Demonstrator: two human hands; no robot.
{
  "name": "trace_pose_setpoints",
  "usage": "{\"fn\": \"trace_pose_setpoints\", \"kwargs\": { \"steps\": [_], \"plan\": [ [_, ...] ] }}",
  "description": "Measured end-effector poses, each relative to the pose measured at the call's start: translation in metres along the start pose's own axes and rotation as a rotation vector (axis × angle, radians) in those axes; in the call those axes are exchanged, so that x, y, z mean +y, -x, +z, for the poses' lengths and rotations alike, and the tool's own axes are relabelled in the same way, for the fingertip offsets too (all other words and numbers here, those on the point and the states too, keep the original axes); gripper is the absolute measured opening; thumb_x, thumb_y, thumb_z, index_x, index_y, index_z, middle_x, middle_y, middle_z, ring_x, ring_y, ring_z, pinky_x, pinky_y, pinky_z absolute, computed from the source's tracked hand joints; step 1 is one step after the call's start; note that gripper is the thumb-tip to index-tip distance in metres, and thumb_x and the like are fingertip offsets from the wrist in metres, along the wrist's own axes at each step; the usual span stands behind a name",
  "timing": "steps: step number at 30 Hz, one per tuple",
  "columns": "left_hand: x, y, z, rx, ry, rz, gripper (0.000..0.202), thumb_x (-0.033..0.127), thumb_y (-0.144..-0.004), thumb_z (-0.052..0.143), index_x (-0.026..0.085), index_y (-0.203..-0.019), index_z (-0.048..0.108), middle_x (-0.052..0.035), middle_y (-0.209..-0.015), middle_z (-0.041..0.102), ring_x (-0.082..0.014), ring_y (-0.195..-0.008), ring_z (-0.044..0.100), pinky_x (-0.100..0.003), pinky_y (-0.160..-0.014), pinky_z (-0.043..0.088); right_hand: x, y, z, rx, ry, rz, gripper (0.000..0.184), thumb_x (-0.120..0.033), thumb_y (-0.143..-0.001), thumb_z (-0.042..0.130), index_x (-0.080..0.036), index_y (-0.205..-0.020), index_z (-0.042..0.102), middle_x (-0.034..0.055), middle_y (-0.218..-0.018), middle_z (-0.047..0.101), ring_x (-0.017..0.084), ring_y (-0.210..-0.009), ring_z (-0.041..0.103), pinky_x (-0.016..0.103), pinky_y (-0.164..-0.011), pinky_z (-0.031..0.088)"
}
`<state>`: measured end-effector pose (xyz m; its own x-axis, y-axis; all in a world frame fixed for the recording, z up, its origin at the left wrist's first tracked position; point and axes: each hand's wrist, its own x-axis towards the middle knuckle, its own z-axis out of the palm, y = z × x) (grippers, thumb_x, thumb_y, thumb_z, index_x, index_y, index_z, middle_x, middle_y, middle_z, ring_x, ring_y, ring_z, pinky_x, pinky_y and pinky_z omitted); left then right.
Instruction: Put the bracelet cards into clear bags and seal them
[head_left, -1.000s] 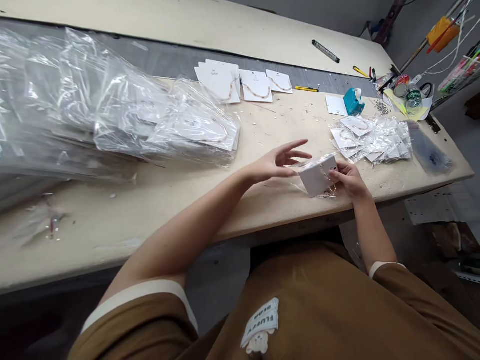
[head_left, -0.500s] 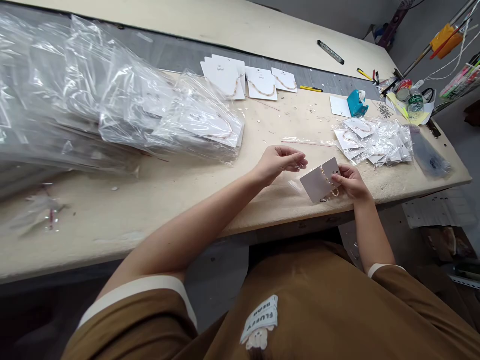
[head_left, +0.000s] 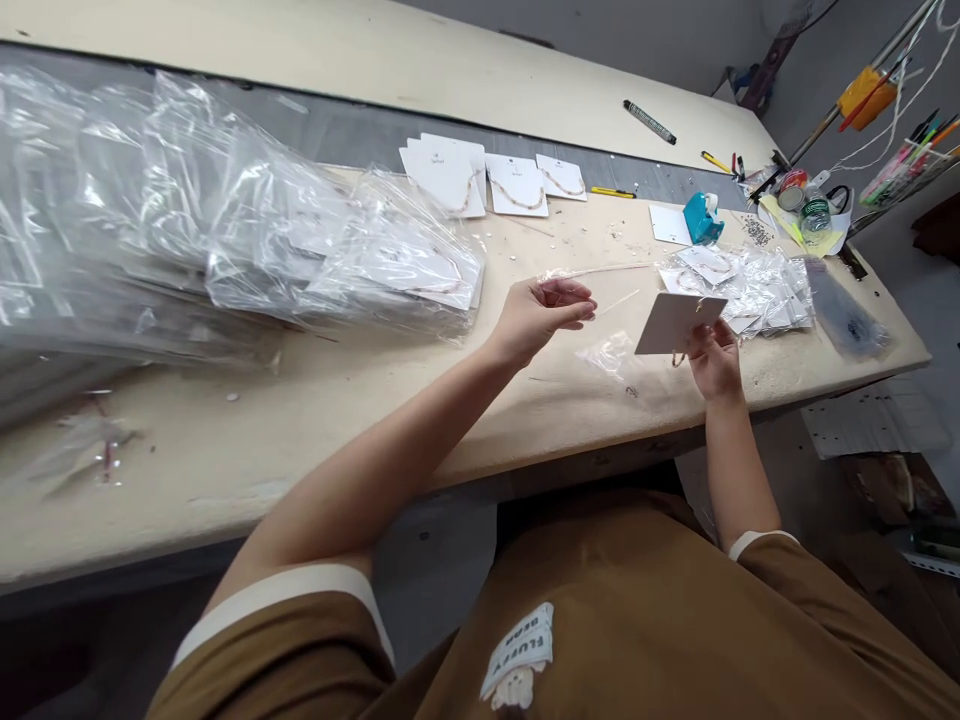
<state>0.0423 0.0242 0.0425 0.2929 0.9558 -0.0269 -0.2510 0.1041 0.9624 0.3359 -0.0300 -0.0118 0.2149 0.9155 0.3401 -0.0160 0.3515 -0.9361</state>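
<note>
My right hand (head_left: 714,362) grips a white necklace card (head_left: 671,325), held tilted above the table. A beaded gold-coloured chain (head_left: 679,359) hangs below the card, and a bit of it shows at the upper edge. My left hand (head_left: 551,312) hovers to the left of the card, apart from it. Its fingers are curled with the thumb close to them; whatever may be between the tips is too small to make out. Beneath the hands, a clear plastic bag (head_left: 611,354) lies on the table.
Large clear bags (head_left: 247,230) cover the table's left side. Carded necklaces (head_left: 517,186) lie at the back. To the right are a pile of bagged cards (head_left: 772,290), a teal tape dispenser (head_left: 703,220) and a plastic bottle (head_left: 814,215). A yellow cutter (head_left: 613,192) and a black marker (head_left: 649,122) lie farther back.
My right hand has raised the card and moved it right, turning it flatter to my view. The clear bag on the table is now uncovered. My left hand has shifted slightly left.
</note>
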Motion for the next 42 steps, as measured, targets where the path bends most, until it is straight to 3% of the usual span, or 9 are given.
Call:
{"fn": "trace_pose_setpoints", "kwargs": {
  "steps": [3,6,12,17,23,27,30,34,42],
  "plan": [
    [0.022,-0.006,0.002,-0.024,-0.072,0.088,0.037,0.031,-0.059,0.094,0.013,-0.084,0.074,-0.0062,-0.077,0.075,-0.0199,-0.074,0.075,-0.028,-0.065,0.059,-0.022,-0.032,-0.002,-0.01,0.049,-0.185,0.028,-0.047,-0.088,0.072,-0.045,-0.116,0.069,-0.0074,-0.116,0.076,0.014,-0.109,0.072,0.03,-0.091,0.063],
    [0.045,-0.011,0.012,-0.082,-0.156,0.2,0.031,0.03,-0.063,0.092,0.013,-0.084,0.076,-0.0078,-0.079,0.076,-0.0211,-0.075,0.075,-0.029,-0.066,0.06,-0.057,-0.075,0.007,-0.035,0.109,-0.343,0.032,-0.049,-0.087,0.074,-0.04,-0.118,0.069,-0.004,-0.114,0.075,0.018,-0.113,0.071,0.033,-0.093,0.063],
    [0.064,-0.023,0.03,-0.071,-0.1,0.36,0.022,0.024,-0.062,0.088,0.016,-0.076,0.074,-0.0043,-0.075,0.074,-0.0172,-0.073,0.073,-0.028,-0.067,0.06,-0.095,-0.123,0.031,-0.161,0.187,-0.384,0.044,-0.056,-0.078,0.081,-0.03,-0.112,0.07,-0.0006,-0.113,0.074,0.023,-0.12,0.069,0.04,-0.098,0.062],
    [0.06,-0.029,0.032,-0.105,-0.043,0.336,0.033,0.026,-0.054,0.093,0.015,-0.078,0.073,-0.0047,-0.08,0.075,-0.0199,-0.082,0.074,-0.034,-0.083,0.062,-0.096,-0.125,0.033,-0.203,0.135,-0.319,0.044,-0.054,-0.072,0.086,-0.029,-0.106,0.072,-0.0021,-0.108,0.076,0.021,-0.11,0.072,0.038,-0.095,0.063],
    [0.058,-0.031,0.029,-0.198,0.009,0.335,0.042,0.037,-0.052,0.099,0.015,-0.078,0.073,-0.0048,-0.08,0.075,-0.0163,-0.079,0.072,-0.028,-0.076,0.059,-0.107,-0.127,0.043,-0.396,0.172,-0.132,0.046,-0.053,-0.067,0.09,-0.026,-0.101,0.075,-0.0004,-0.101,0.078,0.019,-0.095,0.074,0.037,-0.086,0.065],
    [0.056,-0.037,0.023,-0.238,0.002,0.304,0.043,0.048,-0.06,0.096,0.016,-0.08,0.075,-0.0046,-0.08,0.075,-0.0146,-0.077,0.071,-0.024,-0.071,0.058,-0.117,-0.124,0.052,-0.375,0.199,-0.054,0.046,-0.052,-0.065,0.091,-0.026,-0.1,0.076,0.0003,-0.102,0.079,0.02,-0.096,0.073,0.039,-0.09,0.065],
    [0.053,-0.043,0.018,-0.283,0.042,0.288,0.051,0.048,-0.062,0.095,0.02,-0.1,0.077,-0.0063,-0.096,0.079,-0.0186,-0.09,0.075,-0.029,-0.081,0.061,-0.122,-0.123,0.057,-0.342,0.211,-0.04,0.05,-0.054,-0.061,0.092,-0.026,-0.098,0.075,0.0009,-0.102,0.079,0.021,-0.096,0.073,0.04,-0.09,0.065],
    [0.049,-0.047,0.015,-0.292,0.036,0.377,0.062,0.034,-0.059,0.098,0.021,-0.115,0.074,-0.0084,-0.106,0.079,-0.0243,-0.105,0.074,-0.036,-0.095,0.062,-0.125,-0.121,0.058,-0.307,0.252,-0.041,0.048,-0.055,-0.059,0.091,-0.027,-0.093,0.074,0.0008,-0.1,0.078,0.021,-0.096,0.073,0.041,-0.095,0.062],
    [0.047,-0.04,0.021,-0.243,-0.082,0.548,0.047,0.034,-0.076,0.087,0.015,-0.117,0.073,-0.0106,-0.102,0.079,-0.0251,-0.104,0.076,-0.04,-0.101,0.061,-0.138,-0.111,0.048,-0.377,0.319,0.03,0.04,-0.047,-0.061,0.092,-0.022,-0.087,0.075,0.0017,-0.088,0.077,0.018,-0.085,0.072,0.036,-0.083,0.064]
  ]
}}
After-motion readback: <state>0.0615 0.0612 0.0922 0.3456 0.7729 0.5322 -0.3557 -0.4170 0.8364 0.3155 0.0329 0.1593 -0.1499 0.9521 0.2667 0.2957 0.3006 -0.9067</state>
